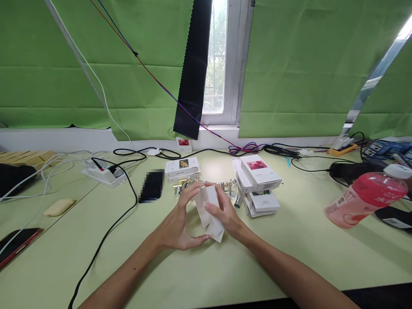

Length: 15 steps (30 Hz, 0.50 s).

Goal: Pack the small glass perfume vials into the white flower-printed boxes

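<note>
Head camera view: two bare hands grip a white paper carton [215,225] over the middle of a pale green table [264,266], between its front edge and a cluster of small glass bottles [226,186]. The left hand [182,223] spans the carton, fingers at its far end and thumb by its near end; the right hand [228,213] clasps the other side, thumb pressed on its face. Beyond the bottles, toward the back edge, lies a printed box [183,168]. Stacked boxes [259,174] sit to their right; a pink drink bottle [363,198] stands toward the table's right edge.
</note>
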Each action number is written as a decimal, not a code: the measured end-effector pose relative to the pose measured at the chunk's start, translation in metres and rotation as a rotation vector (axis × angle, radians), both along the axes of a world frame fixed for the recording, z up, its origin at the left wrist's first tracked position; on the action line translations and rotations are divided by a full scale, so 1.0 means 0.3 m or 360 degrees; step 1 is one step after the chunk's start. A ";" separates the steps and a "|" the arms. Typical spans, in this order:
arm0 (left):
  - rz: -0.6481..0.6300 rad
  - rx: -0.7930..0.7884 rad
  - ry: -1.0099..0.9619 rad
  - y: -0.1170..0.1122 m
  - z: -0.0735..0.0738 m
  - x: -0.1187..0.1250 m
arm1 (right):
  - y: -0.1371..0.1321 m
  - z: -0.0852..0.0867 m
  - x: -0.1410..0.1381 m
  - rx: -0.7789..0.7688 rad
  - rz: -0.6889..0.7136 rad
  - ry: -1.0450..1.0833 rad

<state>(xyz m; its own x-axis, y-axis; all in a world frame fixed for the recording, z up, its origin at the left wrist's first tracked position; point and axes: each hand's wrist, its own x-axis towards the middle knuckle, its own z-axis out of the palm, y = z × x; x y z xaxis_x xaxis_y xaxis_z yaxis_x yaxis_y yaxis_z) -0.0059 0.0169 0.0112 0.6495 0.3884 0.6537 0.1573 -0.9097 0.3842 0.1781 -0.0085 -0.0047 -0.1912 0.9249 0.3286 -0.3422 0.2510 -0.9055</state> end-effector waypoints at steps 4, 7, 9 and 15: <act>0.0038 0.0021 0.0082 -0.006 0.011 0.003 | -0.001 0.015 0.000 -0.0036 0.0034 0.0009; 0.0081 0.0013 0.0142 -0.009 0.013 0.002 | -0.001 0.021 0.000 -0.0034 0.0037 0.0004; 0.0095 0.0007 0.0154 -0.008 0.010 0.000 | -0.002 0.022 0.000 -0.0042 0.0030 0.0006; 0.0068 -0.0003 0.0144 0.008 -0.015 -0.004 | -0.007 0.018 -0.002 -0.0160 0.0029 0.0088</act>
<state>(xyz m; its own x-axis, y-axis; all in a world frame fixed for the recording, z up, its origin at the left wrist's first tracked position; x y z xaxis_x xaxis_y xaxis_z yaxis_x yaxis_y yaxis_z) -0.0071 0.0195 0.0066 0.6887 0.4184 0.5921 0.2305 -0.9007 0.3683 0.1774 -0.0107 0.0008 -0.1923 0.9502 0.2452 -0.3962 0.1534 -0.9053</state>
